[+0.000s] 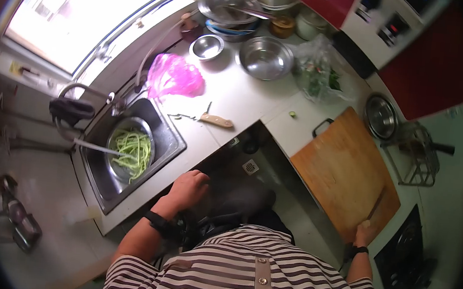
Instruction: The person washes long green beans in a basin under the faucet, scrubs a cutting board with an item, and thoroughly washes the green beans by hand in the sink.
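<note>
Knife (376, 205) — tip forward, slightly right

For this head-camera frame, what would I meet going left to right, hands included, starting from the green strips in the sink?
Green strips → left hand → wide steel basin → clear plastic bag of greens → right hand, gripping a knife → black stove top.

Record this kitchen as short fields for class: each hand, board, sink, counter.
Left hand: loosely curled near the counter edge; nothing visible in it
Right hand: gripping a knife
Board: wooden, under the blade
Sink: bowl of green strips
Counter: pink bag, wooden-handled tool
</note>
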A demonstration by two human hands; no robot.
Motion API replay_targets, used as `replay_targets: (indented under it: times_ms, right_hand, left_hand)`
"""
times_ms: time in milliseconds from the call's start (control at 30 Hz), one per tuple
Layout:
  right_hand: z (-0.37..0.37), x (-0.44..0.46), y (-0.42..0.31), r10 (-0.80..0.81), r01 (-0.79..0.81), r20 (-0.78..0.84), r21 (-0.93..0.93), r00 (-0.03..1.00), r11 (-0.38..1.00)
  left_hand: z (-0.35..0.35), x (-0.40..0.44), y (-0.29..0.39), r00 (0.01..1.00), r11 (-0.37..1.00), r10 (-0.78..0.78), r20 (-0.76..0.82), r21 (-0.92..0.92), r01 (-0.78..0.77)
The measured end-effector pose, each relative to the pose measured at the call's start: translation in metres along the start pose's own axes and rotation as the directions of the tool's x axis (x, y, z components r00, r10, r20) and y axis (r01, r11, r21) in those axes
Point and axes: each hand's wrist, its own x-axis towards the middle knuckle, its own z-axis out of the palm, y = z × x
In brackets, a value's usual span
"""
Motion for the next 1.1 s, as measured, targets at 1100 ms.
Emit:
replay_targets:
  times_ms: [1100]
  right_hand:
    - [0.191, -0.322, -0.55, -0.957, 0.686, 0.287, 0.688, 0.039, 0.235]
  left_hand:
    - [-0.012, -0.153, -0.138, 0.879, 0.853, -0.405, -0.253, -0.451, 0.263]
